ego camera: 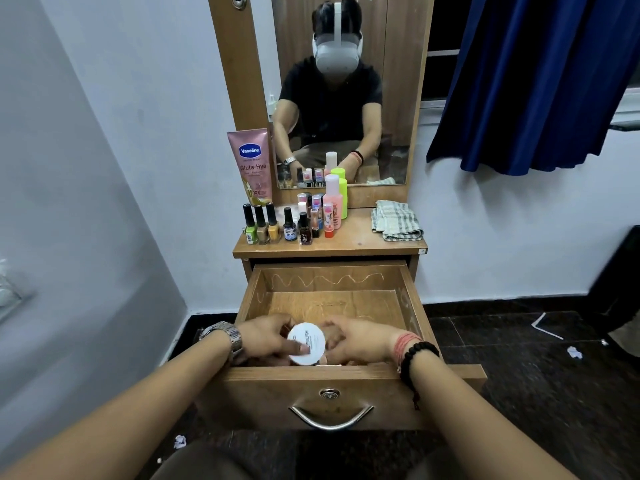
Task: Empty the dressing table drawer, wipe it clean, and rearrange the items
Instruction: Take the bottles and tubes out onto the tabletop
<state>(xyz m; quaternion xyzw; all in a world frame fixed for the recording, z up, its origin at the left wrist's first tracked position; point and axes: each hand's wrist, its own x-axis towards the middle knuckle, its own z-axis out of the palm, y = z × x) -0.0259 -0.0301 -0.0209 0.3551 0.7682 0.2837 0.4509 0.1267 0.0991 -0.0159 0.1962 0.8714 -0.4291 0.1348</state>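
Note:
The wooden drawer (pixel 332 303) of the dressing table is pulled out, its floor bare toward the back. Both my hands are inside its front part. My left hand (pixel 268 336) holds a round white-lidded jar (pixel 307 344) with fingers over the lid. My right hand (pixel 356 339) touches the jar's right side, fingers curled around something I cannot make out. On the tabletop (pixel 353 242) stand several nail polish bottles (pixel 263 225), small lip balm tubes (pixel 317 213), a pink bottle (pixel 333 197), a green bottle (pixel 343 192) and a pink Vaseline tube (pixel 252 164).
A folded checked cloth (pixel 396 220) lies on the tabletop's right side. A mirror (pixel 343 88) stands behind. A blue curtain (pixel 533 81) hangs at right. Paper scraps (pixel 575 352) lie on the dark floor. A white wall is at left.

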